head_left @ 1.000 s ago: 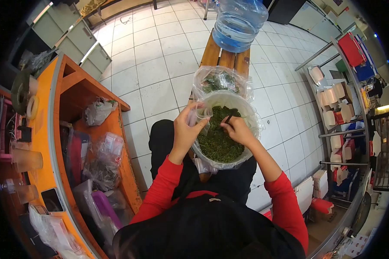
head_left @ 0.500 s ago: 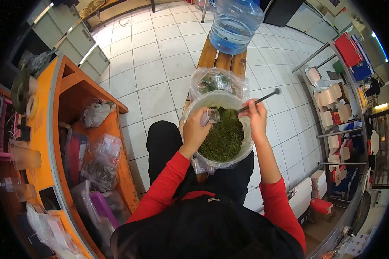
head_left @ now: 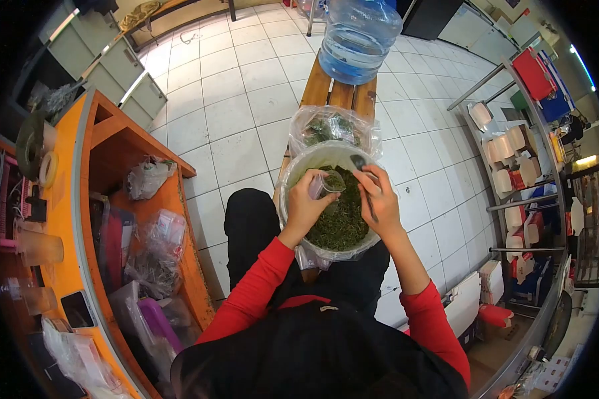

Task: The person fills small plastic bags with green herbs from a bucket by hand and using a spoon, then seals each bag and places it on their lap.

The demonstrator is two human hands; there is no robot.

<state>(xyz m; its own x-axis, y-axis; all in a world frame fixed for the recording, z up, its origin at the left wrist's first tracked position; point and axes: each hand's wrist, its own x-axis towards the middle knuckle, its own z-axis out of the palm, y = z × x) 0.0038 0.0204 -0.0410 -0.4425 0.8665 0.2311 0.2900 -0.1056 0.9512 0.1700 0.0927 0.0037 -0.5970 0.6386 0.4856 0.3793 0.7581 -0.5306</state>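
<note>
My left hand [head_left: 306, 206] is wrapped round a small clear plastic cup [head_left: 333, 182], tilted over a white bucket [head_left: 293, 159] lined with a plastic bag. Green bits show in or through the cup. Chopped green herbs [head_left: 339, 229] fill much of the bucket, which stands between my knees on a wooden bench. My right hand [head_left: 383, 203] grips a dark spoon [head_left: 359, 161]; its rounded end points up and away above the herbs, close to the cup, and its thin handle runs below my fingers.
Behind the bucket sits a clear bag of greens [head_left: 333, 128], then a big blue water bottle [head_left: 358, 43] on the bench [head_left: 309, 93]. An orange counter [head_left: 80, 159] with cups, a phone and bags flanks my left. A metal rack [head_left: 522, 199] of food boxes stands right.
My right hand has moved left and closer to the cup, swinging the spoon round so its rounded end has come out of the herbs. The cup stays over the bucket, with more green visible.
</note>
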